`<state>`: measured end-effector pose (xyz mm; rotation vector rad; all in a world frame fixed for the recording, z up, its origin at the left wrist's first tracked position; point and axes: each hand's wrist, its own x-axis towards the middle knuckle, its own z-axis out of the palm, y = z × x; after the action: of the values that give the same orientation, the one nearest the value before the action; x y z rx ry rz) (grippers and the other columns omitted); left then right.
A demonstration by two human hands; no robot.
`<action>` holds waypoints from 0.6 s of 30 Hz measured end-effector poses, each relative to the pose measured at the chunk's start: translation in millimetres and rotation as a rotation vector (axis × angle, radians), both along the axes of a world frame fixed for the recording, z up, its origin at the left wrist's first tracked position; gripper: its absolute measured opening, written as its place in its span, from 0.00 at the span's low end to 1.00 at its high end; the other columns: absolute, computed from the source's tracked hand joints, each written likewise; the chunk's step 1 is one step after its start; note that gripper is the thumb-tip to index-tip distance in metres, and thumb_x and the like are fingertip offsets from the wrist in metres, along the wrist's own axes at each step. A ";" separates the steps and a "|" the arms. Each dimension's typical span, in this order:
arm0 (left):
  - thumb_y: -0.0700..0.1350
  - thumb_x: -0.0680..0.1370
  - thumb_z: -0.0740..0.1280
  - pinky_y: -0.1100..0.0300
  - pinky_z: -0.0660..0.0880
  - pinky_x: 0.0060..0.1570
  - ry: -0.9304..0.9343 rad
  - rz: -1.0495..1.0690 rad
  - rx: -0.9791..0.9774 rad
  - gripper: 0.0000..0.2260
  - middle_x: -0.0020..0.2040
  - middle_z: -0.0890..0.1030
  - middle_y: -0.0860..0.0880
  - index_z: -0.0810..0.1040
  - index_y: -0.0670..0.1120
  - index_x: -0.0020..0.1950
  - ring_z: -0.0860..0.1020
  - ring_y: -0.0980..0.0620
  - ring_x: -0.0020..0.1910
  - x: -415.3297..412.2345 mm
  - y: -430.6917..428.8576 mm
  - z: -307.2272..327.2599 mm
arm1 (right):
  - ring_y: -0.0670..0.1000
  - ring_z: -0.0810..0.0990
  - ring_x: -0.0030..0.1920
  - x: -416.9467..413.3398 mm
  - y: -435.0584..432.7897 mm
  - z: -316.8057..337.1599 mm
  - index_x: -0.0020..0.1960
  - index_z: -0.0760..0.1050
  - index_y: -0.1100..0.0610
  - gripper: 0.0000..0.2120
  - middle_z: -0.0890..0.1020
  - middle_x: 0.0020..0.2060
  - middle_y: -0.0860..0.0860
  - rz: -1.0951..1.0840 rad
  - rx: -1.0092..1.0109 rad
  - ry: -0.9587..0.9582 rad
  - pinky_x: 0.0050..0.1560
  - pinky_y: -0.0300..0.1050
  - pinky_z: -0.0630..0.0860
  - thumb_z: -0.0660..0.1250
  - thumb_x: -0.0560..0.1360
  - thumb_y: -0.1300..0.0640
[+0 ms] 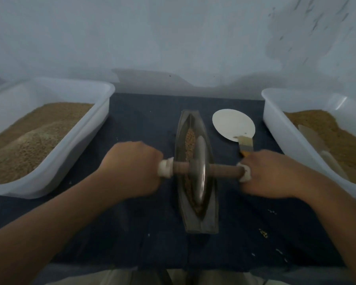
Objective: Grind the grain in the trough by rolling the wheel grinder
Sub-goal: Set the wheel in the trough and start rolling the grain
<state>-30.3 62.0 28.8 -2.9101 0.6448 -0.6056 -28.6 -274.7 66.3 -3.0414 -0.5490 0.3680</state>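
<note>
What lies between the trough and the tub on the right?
In the head view, a round white disc and a yellow-handled brush lie on the cloth between the trough and the right tub; its bristles overlap the disc's near edge.

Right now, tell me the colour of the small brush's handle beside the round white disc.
Yellow-orange: the small brush's handle shows best in the head view.

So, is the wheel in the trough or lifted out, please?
In the trough: the wheel stands upright, its rim down among the grain.
</note>
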 end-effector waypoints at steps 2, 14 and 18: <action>0.62 0.67 0.60 0.65 0.52 0.27 0.040 0.032 -0.027 0.14 0.24 0.65 0.57 0.65 0.55 0.28 0.60 0.58 0.22 4.6 3.9 -7.1 | 0.36 0.79 0.33 -0.3 0.7 -1.2 0.39 0.77 0.42 0.17 0.80 0.35 0.30 0.000 0.024 -0.072 0.24 0.37 0.64 0.56 0.64 0.33; 0.60 0.73 0.64 0.58 0.67 0.32 0.218 0.236 -0.094 0.13 0.33 0.75 0.55 0.73 0.52 0.35 0.73 0.52 0.31 43.0 -12.7 4.0 | 0.47 0.80 0.35 59.9 24.0 8.8 0.38 0.77 0.48 0.09 0.81 0.33 0.48 -0.103 -0.094 -0.102 0.34 0.47 0.76 0.67 0.75 0.47; 0.61 0.64 0.69 0.67 0.49 0.26 0.010 0.081 0.000 0.18 0.22 0.62 0.58 0.62 0.55 0.28 0.57 0.62 0.21 -16.3 3.0 -4.8 | 0.39 0.80 0.33 -1.9 7.3 10.5 0.42 0.77 0.41 0.07 0.81 0.34 0.35 0.012 -0.042 0.089 0.27 0.41 0.68 0.64 0.66 0.42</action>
<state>-46.6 65.0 23.9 -2.9244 0.5247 -0.5825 -30.5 -267.4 76.7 -3.0446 -0.5609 0.5188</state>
